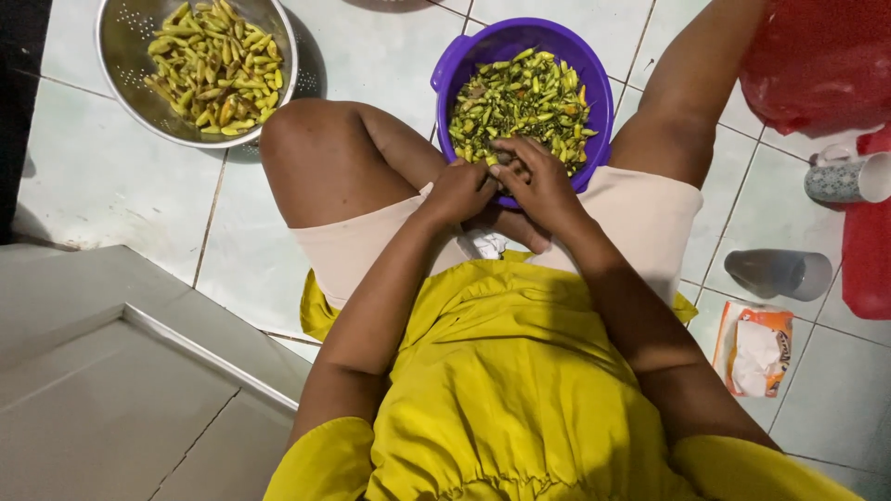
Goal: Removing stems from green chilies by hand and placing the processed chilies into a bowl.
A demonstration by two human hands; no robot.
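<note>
Green chilli (502, 163) between curled fingers (520, 160)

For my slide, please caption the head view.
Both hands, left hand and right hand, meet over a purple plastic basket of green chillies.

Hands at the purple bowl of chillies

We sit on the tiled floor (111, 176) with a purple bowl (464, 56) between our knees, full of green chillies (520, 102). Our left hand (459, 190) and right hand (538, 181) meet at the bowl's near rim, fingers curled together over something too small to make out. A metal colander (125, 28) with yellowish chillies stands well apart, beyond our left knee. To our right lie a grey cup (780, 274) on its side, a patterned mug (845, 181), a torn packet (756, 348) and a red plastic bag (817, 60).
</note>
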